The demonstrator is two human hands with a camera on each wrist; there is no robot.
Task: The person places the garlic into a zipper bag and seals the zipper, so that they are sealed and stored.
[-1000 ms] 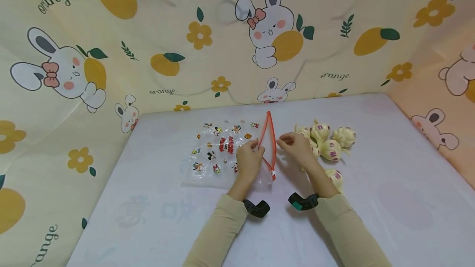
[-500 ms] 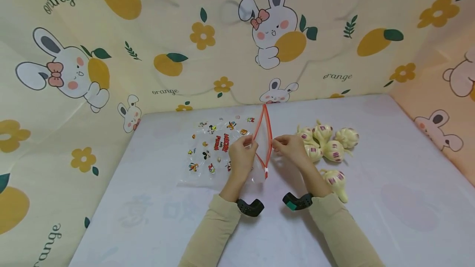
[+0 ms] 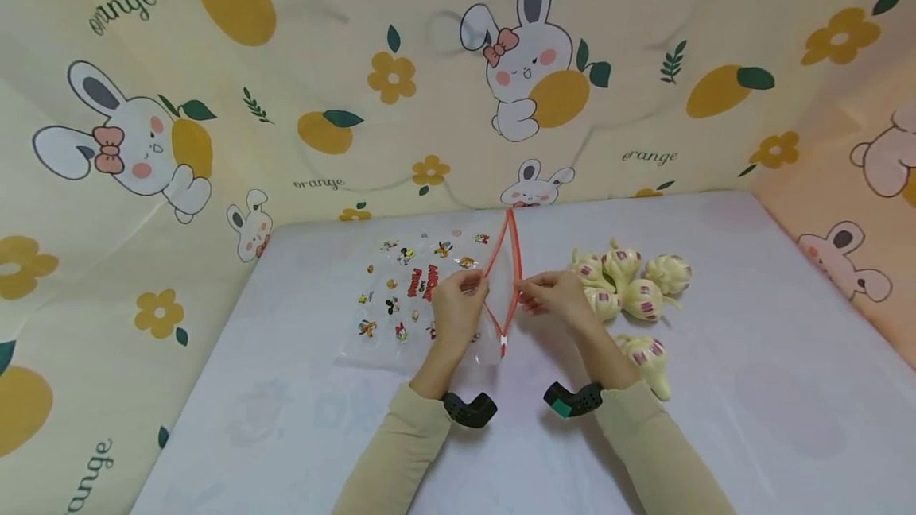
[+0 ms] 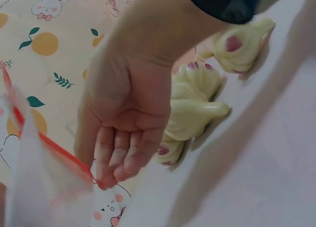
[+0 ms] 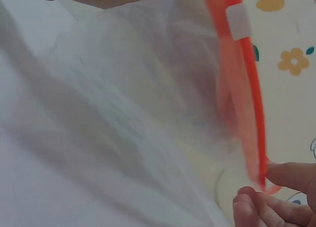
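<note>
A clear zip bag point(image 3: 401, 344) printed with small cartoon figures lies on the table, its orange-red zip edge point(image 3: 517, 249) spread apart into a narrow gap. My left hand point(image 3: 458, 312) pinches the near-left side of that edge between thumb and fingers. On the opposite side, my right hand point(image 3: 561, 296) pinches the right strip; in the right wrist view its thumb and fingertips point(image 5: 291, 175) meet at the strip. A white slider point(image 3: 504, 340) sits at the front end of the zip. Several garlic bulbs point(image 3: 642, 300) with purple patches lie just right of my right hand.
One garlic bulb point(image 3: 647, 356) lies apart from the others, beside my right forearm. The white-covered table point(image 3: 286, 420) meets a patterned cloth wall point(image 3: 444, 118) at the back, and cloth also hangs at both sides.
Both hands and the bag's mouth have shifted left. The right fingers, beside the zip edge a second ago, now pinch it. The garlic bulbs stay in place.
</note>
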